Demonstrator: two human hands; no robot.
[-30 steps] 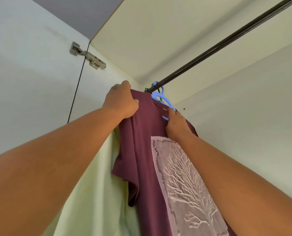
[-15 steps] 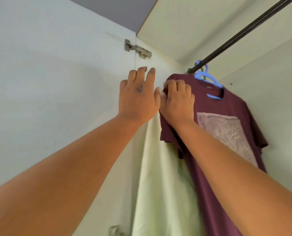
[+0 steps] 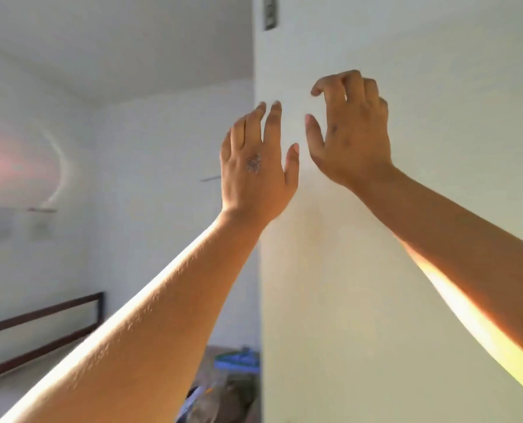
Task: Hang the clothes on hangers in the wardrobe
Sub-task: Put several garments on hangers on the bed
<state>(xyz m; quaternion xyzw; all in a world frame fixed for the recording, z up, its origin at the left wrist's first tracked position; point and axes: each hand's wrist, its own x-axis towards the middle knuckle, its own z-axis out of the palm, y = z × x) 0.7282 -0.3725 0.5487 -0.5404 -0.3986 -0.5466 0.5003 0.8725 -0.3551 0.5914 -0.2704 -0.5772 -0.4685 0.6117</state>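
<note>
Both hands are now raised in the air and holding nothing. The left hand [image 3: 255,169] is showing its back w/ fingers nearly straight and a bit spread, so it is wide. The right hand [image 3: 350,129] is just beside it, on its right and a little higher, w/ fingers loosely curled but closing on nothing. They are near each other but not touching.

What changed: half a sec ago the right hand was resting on the shoulder of the maroon shirt, which was hanging on a blue hanger on the rail, and the left one was flat beside it. Now both are off the fabric and the head is turning away to the left, so the shirt, hanger and rail are no more in view. I cannot tell from here where exactly the shirt is sitting now. Behind the right hand there is only the pale wardrobe panel [image 3: 406,270], w/ a small metal fitting [image 3: 270,12] high above the hands.

My judgement: this shirt is probably done, and the person is going for the next one. Far below the left wrist, past the panel edge, a blurry pile [image 3: 223,389] is lying, maybe clothes and hangers, but it is too blurred to tell. A dark rail frame [image 3: 40,315] is standing low on the left side.
</note>
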